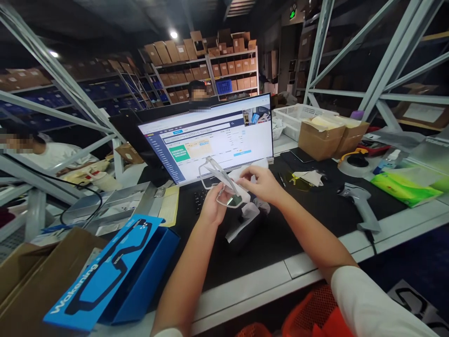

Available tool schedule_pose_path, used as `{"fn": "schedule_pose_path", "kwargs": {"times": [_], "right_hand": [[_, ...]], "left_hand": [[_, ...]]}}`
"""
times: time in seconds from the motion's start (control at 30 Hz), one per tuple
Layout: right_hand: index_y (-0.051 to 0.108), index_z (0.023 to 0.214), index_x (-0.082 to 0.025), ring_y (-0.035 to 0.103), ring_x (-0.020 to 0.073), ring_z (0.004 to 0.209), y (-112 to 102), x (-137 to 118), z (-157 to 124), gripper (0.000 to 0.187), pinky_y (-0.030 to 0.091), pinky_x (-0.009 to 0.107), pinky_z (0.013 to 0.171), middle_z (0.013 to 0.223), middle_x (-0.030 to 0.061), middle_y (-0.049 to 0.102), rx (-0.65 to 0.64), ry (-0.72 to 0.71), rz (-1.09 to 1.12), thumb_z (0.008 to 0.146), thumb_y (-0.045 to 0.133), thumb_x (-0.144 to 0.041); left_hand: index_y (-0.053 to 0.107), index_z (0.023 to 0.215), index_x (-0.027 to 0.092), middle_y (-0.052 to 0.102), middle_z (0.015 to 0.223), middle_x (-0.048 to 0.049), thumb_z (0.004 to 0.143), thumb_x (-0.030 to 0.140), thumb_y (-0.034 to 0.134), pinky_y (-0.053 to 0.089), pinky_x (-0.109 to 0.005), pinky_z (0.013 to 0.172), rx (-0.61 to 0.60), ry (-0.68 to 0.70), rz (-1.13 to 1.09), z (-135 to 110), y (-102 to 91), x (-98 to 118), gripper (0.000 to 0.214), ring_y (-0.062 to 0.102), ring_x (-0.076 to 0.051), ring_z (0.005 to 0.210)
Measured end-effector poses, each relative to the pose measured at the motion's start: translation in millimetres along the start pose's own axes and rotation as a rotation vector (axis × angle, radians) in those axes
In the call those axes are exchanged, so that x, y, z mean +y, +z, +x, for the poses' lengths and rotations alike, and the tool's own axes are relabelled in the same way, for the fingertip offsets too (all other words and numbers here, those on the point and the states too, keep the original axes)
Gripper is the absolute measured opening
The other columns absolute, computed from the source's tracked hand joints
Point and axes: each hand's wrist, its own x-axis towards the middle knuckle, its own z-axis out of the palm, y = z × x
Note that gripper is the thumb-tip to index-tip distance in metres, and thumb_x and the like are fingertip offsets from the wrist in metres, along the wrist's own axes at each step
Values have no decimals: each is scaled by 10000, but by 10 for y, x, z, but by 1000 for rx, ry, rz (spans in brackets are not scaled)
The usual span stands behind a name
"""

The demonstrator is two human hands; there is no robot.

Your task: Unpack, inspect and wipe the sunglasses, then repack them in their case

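My left hand (213, 206) is closed on a pair of white-framed glasses (219, 181), held up in front of the monitor (206, 138) with their arms folded out. My right hand (261, 183) pinches a white cloth or wrapper (245, 174) against the glasses' right side. Below the hands, on the black mat (298, 220), lie a dark case (245, 229) and crumpled white plastic (257, 208). An open blue glasses box (112, 271) with a printed lid sits at the lower left.
A grey barcode scanner (363, 206) lies at the right, with yellow glasses (298, 180), a tape dispenser (352, 161), a green packet (403, 187) and cardboard boxes (329, 133) beyond. A brown carton (31, 281) stands at the far left. Two people sit behind the monitor and at left.
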Motion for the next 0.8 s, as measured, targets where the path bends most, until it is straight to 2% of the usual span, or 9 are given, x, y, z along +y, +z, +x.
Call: {"fn": "schedule_pose_path", "kwargs": {"times": [0.2,0.4,0.57,0.63,0.67,0.73,0.8], "right_hand": [[672,781,-184,597,162,751,64,54,40,167,431,269,699,795,23,687,4,81,44,864,582,-297],[666,801,-168,549,146,698,27,111,41,185,387,258,666,729,-1,635,-136,86,19,846,612,-339],[624,705,-170,516,144,660,35,164,77,273,359,264,635,650,-11,568,-7,103,-24,893,510,-332],[637,697,-165,526,154,658,-149,215,118,276,361,270,626,634,-7,572,50,136,-85,893,510,-314],[656,712,-159,538,160,665,-310,244,140,267,367,274,627,641,0,592,82,166,-137,891,519,-301],[704,792,-128,576,174,709,-747,294,172,259,396,290,663,718,33,662,161,257,-290,905,519,-270],[721,927,-64,613,174,765,-1234,328,166,362,423,321,717,844,104,706,180,430,-517,973,440,-287]], "left_hand": [[757,872,170,777,966,-64,680,411,827,552,-315,810,-50,84,42,-14,-12,-74,316,716,-218,917],[771,942,177,774,1004,-68,724,417,829,532,-316,898,-73,186,90,23,-76,-125,329,704,-215,1001],[772,972,166,754,1118,-110,715,439,828,515,-337,942,-102,158,117,10,-75,-87,379,667,-256,1124],[765,998,172,735,1180,-111,715,431,829,500,-341,974,-73,171,115,0,-74,-40,389,634,-259,1190],[763,994,174,735,1179,-107,707,430,836,497,-335,974,-38,184,112,-3,-78,-12,392,629,-254,1196],[760,940,174,755,1103,-90,663,441,864,503,-316,947,50,219,102,-1,-94,44,398,647,-237,1154],[749,888,177,766,1002,-67,610,458,891,515,-305,908,118,261,91,16,-117,90,420,674,-220,1080]]}}
